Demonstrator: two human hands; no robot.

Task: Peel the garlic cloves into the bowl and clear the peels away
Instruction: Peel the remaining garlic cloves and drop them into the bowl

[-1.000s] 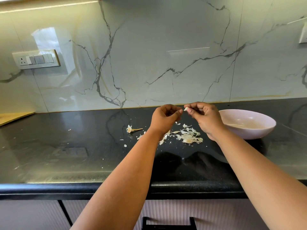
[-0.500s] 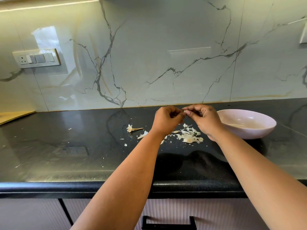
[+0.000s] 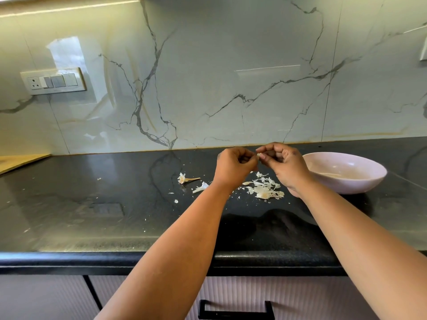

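Note:
Both hands are raised over the black counter (image 3: 92,215), fingertips nearly meeting. My right hand (image 3: 283,166) pinches a small pale garlic clove (image 3: 259,154) between thumb and fingers. My left hand (image 3: 235,165) is curled beside it, fingertips by the clove; whether it grips the clove or a bit of skin is hidden. Below the hands lies a pile of white garlic peels (image 3: 265,189). A garlic stem with root end (image 3: 184,179) lies to the left. The pale pink bowl (image 3: 369,179) stands at the right; its contents are hard to make out.
Small peel flakes (image 3: 176,201) are scattered across the counter left of the pile. A marble backsplash with a switch plate (image 3: 53,81) rises behind. A wooden board edge (image 3: 20,160) shows at far left. A drawer handle (image 3: 235,311) sits below the counter edge.
My hands dipped and came together half a second ago, then drew slightly apart again, with the clove showing once more at my right fingertips. Peels and bowl have not moved.

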